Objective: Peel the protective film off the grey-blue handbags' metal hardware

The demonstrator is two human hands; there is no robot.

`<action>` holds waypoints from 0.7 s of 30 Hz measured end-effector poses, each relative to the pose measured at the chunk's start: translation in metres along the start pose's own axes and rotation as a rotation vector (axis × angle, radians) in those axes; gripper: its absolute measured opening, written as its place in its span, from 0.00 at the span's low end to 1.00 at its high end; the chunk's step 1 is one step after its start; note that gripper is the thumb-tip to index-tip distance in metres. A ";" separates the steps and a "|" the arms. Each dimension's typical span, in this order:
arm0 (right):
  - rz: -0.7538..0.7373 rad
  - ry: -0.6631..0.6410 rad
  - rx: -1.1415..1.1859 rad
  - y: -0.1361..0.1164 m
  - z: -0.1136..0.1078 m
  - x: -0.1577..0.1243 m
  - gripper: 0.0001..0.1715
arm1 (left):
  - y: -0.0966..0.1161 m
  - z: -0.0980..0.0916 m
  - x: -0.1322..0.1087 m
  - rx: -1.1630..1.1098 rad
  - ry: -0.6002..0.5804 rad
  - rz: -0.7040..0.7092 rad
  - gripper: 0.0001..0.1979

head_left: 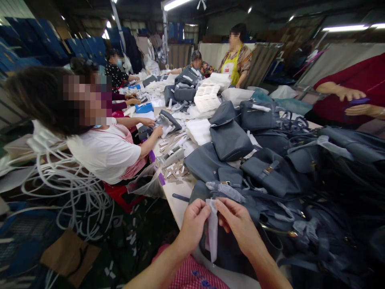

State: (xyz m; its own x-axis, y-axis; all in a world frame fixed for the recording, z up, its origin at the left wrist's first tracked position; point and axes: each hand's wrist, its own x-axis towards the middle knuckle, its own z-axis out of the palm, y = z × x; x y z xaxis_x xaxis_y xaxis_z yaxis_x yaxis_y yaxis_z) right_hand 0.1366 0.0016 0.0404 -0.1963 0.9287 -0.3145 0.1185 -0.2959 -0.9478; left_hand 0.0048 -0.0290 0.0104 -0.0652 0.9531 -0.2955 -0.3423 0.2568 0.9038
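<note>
In the head view, we pinch the upper end of a white strip (213,233) between the fingers of our left hand (194,220) and right hand (237,218); it hangs before a dark bag (230,247) at the surface's (177,204) near edge. We seem to be handling thin wrapping, which calls for a light, steady two-handed pinch. Blue lettering on our checked apron (186,273) is too unclear to read; we make out no brand on the piled bags (230,138).

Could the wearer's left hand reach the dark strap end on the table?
Probably yes: the dark strap end lies uncovered on the table close to the left hand, though that hand is pinching a white strip.
</note>
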 end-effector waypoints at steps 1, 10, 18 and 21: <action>0.008 -0.036 0.014 0.000 -0.002 0.000 0.26 | -0.001 -0.001 0.000 0.000 -0.001 -0.003 0.16; 0.005 0.089 0.165 -0.001 0.010 0.000 0.19 | 0.005 0.006 -0.007 -0.013 -0.023 0.072 0.11; 0.084 0.066 0.267 -0.001 0.021 -0.002 0.24 | -0.003 0.001 -0.015 0.297 0.182 0.305 0.06; 0.083 0.063 0.305 -0.001 0.025 -0.002 0.24 | -0.004 -0.009 -0.014 0.531 0.077 0.468 0.10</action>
State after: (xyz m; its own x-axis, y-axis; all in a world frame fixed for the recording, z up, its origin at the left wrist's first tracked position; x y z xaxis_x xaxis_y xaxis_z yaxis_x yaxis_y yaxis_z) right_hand 0.1123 -0.0053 0.0409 -0.1359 0.9081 -0.3962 -0.1678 -0.4152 -0.8941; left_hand -0.0016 -0.0445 0.0083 -0.1662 0.9734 0.1577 0.2399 -0.1152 0.9639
